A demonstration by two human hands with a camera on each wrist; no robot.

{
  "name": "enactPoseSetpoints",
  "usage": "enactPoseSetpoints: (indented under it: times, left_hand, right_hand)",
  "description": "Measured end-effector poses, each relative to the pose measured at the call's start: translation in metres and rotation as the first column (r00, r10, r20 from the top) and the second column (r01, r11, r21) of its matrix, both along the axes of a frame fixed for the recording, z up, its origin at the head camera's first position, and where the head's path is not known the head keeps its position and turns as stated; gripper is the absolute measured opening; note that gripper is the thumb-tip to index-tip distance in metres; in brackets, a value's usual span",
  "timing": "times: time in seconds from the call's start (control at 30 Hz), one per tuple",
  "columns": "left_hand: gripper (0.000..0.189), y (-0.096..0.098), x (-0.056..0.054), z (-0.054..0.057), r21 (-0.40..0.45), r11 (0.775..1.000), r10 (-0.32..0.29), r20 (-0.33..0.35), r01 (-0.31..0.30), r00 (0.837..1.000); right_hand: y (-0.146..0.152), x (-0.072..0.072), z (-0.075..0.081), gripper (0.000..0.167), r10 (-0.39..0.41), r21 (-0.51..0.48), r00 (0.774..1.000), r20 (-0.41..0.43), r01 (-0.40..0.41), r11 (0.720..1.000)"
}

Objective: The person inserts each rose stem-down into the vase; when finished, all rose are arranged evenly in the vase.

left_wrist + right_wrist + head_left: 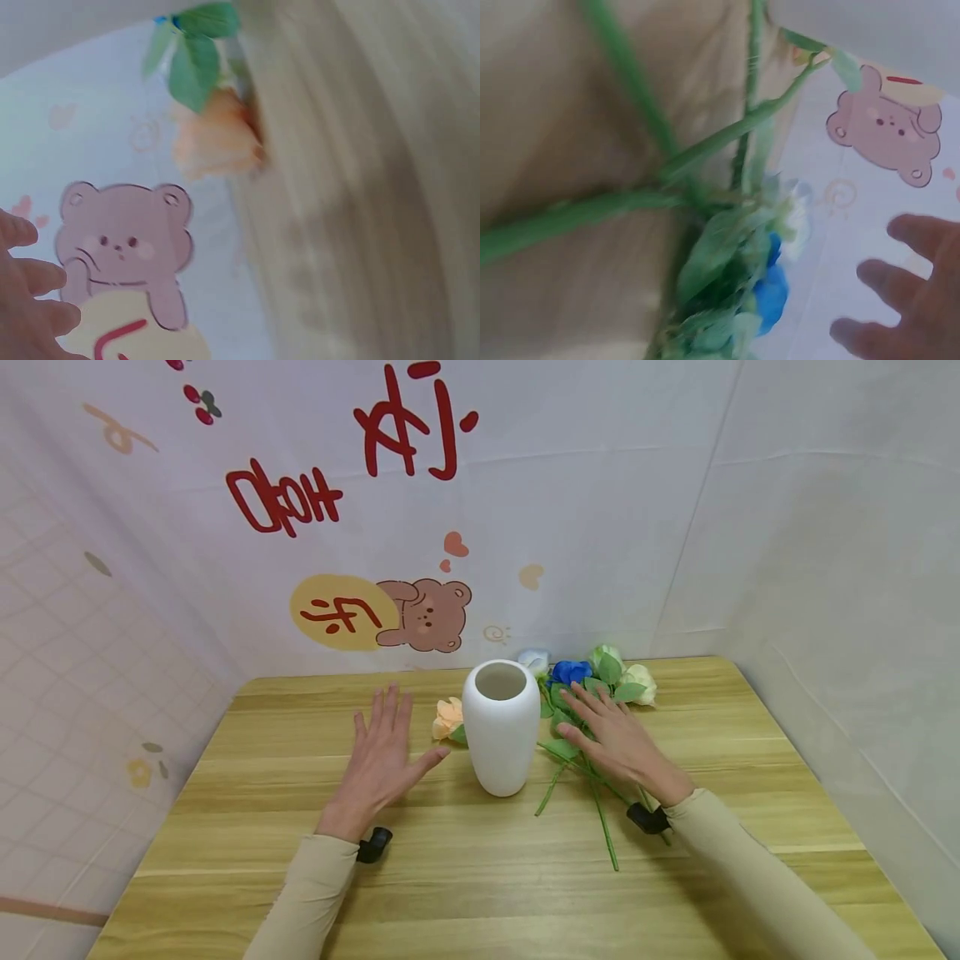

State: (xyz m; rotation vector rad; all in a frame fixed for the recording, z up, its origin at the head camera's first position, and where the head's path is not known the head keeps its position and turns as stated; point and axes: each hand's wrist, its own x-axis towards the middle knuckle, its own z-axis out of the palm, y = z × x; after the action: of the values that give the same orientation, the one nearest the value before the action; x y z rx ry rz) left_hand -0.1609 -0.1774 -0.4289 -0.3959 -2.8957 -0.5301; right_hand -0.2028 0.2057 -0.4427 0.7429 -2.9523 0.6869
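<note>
At left, the left hand (pixel 378 767), fingers extended and empty, is over the bench (pixel 255 802); a peach flower (pixel 447 717) lies beside the upright white vase (pixel 501 743), which a knock could topple. The right hand (pixel 621 743), equally extended and empty, is above blue and pale flowers (pixel 571 672) whose crossed stems (pixel 559 219) might snag if pulled.

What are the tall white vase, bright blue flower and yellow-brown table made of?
Tall white vase: perhaps matte ceramic, being smooth without sharp shine. Bright blue flower: maybe dull fabric, from its vivid, folded petals. Yellow-brown table: smooth wood or laminate, from its streaky grain.
</note>
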Motion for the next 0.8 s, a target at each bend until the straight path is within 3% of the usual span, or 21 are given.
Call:
enactPoseSetpoints:
  times: [0.2,0.33,0.47,0.6,0.8]
  left_hand:
    - [0.109,0.015,0.006,0.015,0.072,0.995,-0.062,-0.040,0.065,0.997]
    - [0.109,0.025,0.008,0.023,0.149,0.981,-0.114,-0.082,0.126,0.990]
    - [0.111,0.034,0.011,0.032,0.217,0.960,-0.153,-0.129,0.178,0.980]
    - [0.114,0.044,0.013,0.040,0.292,0.933,-0.176,-0.134,0.209,0.975]
    - [0.114,0.057,0.015,0.049,0.390,0.890,-0.196,-0.137,0.234,0.971]
  right_hand:
    - [-0.014,-0.014,0.004,0.063,0.146,-0.131,0.981,0.131,-0.129,0.983]
    - [-0.021,-0.026,0.003,0.060,0.217,-0.189,0.963,0.159,-0.186,0.964]
    - [-0.027,-0.039,0.001,0.054,0.273,-0.223,0.948,0.165,-0.234,0.946]
    - [-0.032,-0.052,-0.003,0.043,0.321,-0.249,0.925,0.201,-0.269,0.930]
    - [-0.035,-0.069,-0.005,0.031,0.390,-0.295,0.872,0.295,-0.305,0.905]
